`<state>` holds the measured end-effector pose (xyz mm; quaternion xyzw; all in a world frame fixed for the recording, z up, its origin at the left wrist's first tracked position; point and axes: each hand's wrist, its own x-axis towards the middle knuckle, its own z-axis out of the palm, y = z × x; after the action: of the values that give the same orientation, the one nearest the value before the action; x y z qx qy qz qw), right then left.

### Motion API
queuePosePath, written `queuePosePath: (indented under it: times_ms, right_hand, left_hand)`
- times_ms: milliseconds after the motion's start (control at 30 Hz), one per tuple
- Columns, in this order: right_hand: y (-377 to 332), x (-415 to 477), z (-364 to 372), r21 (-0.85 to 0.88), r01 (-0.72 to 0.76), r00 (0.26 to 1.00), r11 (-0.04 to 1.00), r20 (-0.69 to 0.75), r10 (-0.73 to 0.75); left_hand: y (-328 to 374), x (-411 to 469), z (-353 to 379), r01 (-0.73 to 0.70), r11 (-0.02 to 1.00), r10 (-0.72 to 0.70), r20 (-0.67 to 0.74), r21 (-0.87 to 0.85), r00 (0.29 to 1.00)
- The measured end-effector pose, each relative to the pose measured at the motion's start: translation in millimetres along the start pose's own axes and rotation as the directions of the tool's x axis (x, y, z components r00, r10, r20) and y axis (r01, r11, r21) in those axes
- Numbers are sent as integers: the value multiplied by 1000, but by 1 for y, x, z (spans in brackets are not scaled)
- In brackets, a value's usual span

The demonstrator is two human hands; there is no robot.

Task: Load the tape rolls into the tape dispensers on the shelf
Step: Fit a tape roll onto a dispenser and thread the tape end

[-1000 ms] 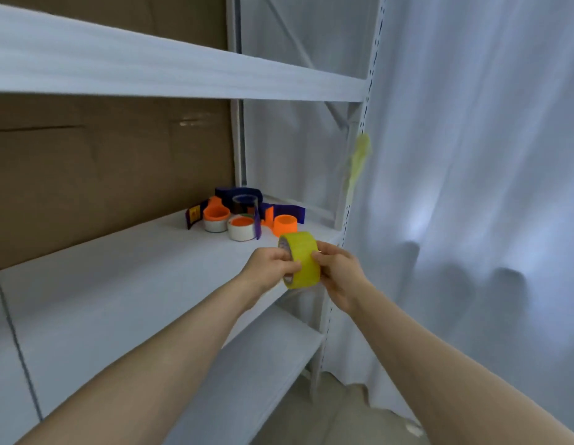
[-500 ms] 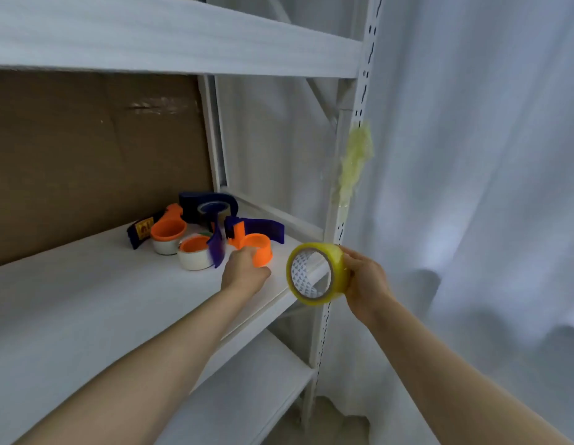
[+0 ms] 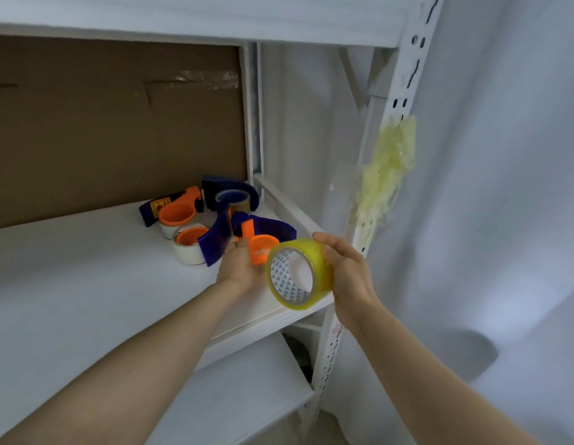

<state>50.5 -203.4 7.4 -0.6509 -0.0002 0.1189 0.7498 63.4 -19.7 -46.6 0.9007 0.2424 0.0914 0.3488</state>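
My right hand [image 3: 346,274] grips a yellow tape roll [image 3: 300,273] just off the front right corner of the white shelf [image 3: 86,284]; the roll's hole faces me. My left hand [image 3: 239,268] is closed around the orange hub of the nearest purple tape dispenser [image 3: 263,234] on the shelf. Just left of it lies another purple dispenser [image 3: 200,244] with an orange hub and a white roll. Two more dispensers sit behind, one with an orange hub [image 3: 174,210], one dark with a clear roll [image 3: 231,195].
Brown cardboard [image 3: 112,123] backs the shelf. A white perforated upright [image 3: 385,175] stands at the right corner with a wad of yellowish tape scraps [image 3: 386,165] stuck on it. White curtain [image 3: 504,187] hangs to the right. A lower shelf [image 3: 240,396] sits below.
My left hand let go of the yellow roll and went to the nearest dispenser, closing on its orange hub. My right hand kept the roll and turned its hole toward me.
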Motion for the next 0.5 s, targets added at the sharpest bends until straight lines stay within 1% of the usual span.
queuePosePath:
  times_ms: [33, 67, 100, 200, 267, 333, 367, 400, 433, 500]
  right_hand:
    - [-3, 3, 4, 24, 7, 1000, 1000, 11, -8]
    - [-5, 6, 8, 59, 9, 1000, 998, 15, -10]
    - [-8, 8, 13, 92, 7, 1000, 996, 11, -8]
    - [-10, 15, 34, 132, 4, 1000, 991, 17, -7]
    - [-9, 18, 51, 143, 17, 999, 990, 30, -22]
    - [-8, 21, 69, 147, 35, 995, 989, 87, -48]
    - [-6, 21, 77, 154, 32, 991, 987, 127, -52]
    - [-4, 20, 85, 164, 27, 984, 986, 167, -55]
    - [-1, 19, 92, 170, 29, 976, 985, 207, -64]
    - [5, 17, 106, 158, 79, 950, 984, 287, -122]
  left_hand:
    - [3, -1, -3, 10, 994, -9, 14, -111, 1000]
    - [5, -3, -7, 34, 965, -28, 26, -261, 999]
    - [7, -5, -12, 67, 925, -56, 42, -373, 998]
    - [7, -10, -37, 74, 827, -88, 3, -557, 996]
    - [8, -21, -56, 25, 727, -108, -78, -686, 991]
    - [7, -32, -72, -49, 677, -113, -170, -735, 979]
    - [5, -37, -77, -82, 673, -102, -202, -735, 974]
    - [3, -42, -81, -109, 681, -98, -238, -724, 966]
    - [0, -48, -85, -128, 710, -111, -290, -692, 951]
    - [-7, -55, -94, -158, 737, -167, -404, -657, 899]
